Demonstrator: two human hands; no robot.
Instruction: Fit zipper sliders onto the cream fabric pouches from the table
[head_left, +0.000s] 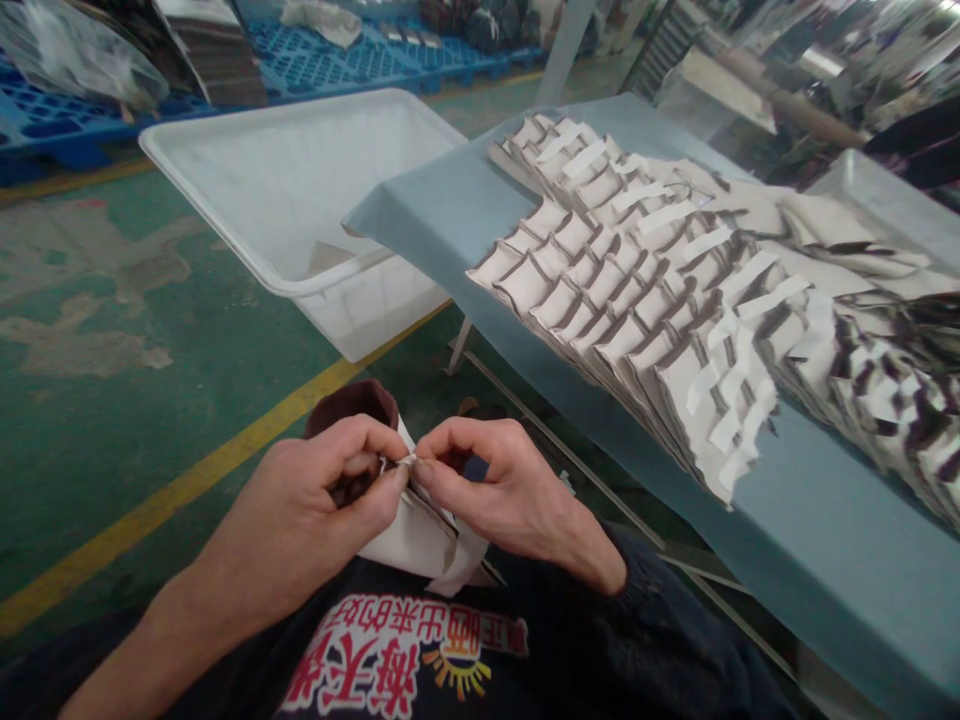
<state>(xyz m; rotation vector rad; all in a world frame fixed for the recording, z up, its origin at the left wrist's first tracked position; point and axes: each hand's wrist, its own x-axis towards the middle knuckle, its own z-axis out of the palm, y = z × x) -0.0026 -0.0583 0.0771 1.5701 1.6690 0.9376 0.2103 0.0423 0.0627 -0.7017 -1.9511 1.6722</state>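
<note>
My left hand (330,500) and my right hand (502,480) meet over my lap, thumbs and forefingers pinched almost tip to tip. Between them they grip the edge of a cream fabric piece with a dark brown inside (409,535), which looks like a sewn shoe upper. A small whitish bit shows at the fingertips, too small to name. The piece curves up behind my left hand, where its brown lining (360,400) is visible. Below my right hand a pale strip hangs from it. My fingers hide part of the gripped edge.
To the right, a table with a blue-grey cover (427,200) carries overlapping rows of cream pieces (600,290), some with white strips. A white plastic tub (247,240) stands beyond on the green floor, a cream scrap inside. Blue pallets (315,70) lie behind it.
</note>
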